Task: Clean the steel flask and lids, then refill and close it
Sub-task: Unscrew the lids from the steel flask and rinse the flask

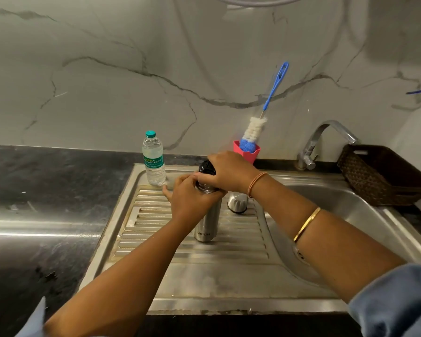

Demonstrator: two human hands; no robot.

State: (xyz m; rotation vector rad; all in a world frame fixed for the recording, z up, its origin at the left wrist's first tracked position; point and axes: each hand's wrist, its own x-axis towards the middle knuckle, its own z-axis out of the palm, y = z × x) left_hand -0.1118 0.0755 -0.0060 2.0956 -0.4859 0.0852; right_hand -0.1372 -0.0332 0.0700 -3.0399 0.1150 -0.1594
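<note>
Steel drainboard [229, 268], water bottle [153, 159] beside flask [208, 222]

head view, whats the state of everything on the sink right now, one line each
steel flask: upright on the drainboard, gripped at the neck by the left hand
black inner lid: on the flask mouth, under the right hand
steel cap: off, on the drainboard behind the flask
water bottle: upright, capped
bottle brush: head down in the red holder
tap: no water running

Upright steel flask [206, 222], black-lidded
</note>
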